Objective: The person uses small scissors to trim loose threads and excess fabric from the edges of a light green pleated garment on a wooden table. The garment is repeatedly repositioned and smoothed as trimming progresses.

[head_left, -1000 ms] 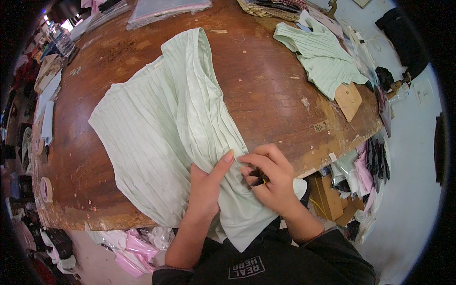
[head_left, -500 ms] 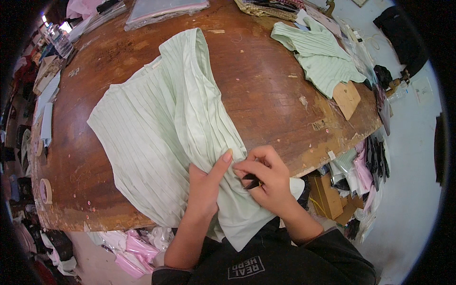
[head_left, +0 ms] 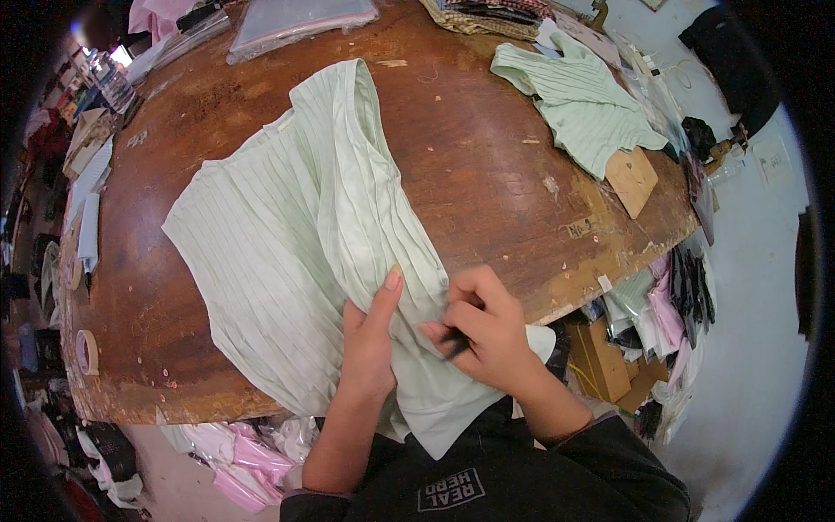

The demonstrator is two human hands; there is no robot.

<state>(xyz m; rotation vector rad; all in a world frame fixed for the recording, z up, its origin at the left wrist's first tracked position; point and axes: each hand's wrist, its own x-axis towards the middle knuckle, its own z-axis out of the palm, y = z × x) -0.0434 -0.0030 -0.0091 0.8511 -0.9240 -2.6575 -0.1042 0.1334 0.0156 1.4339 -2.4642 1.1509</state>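
Note:
A pale green pleated garment [head_left: 261, 226] lies across the near part of the wooden table, its lower end hanging over the edge against me. My left hand [head_left: 370, 348] grips its folded side, thumb on top and fingers under the cloth. Just to the right, by the garment's right edge, my right hand [head_left: 487, 335] is curled round small black thread snips [head_left: 454, 344], smeared by motion. Whether the right fingertips also touch the cloth, I cannot tell.
Another pale green pleated garment [head_left: 583, 96] lies at the far right beside a wooden board piece [head_left: 631, 183]. Clear plastic bags [head_left: 300, 26] and folded checked cloth [head_left: 483, 22] sit at the back. A tape roll [head_left: 86, 352] is at the left edge; cardboard [head_left: 600, 361] lies below the table.
My left thumb has slid slightly left on the cloth. The right hand, with the snips, has drawn away a little from the left hand, and its fingers have curled more.

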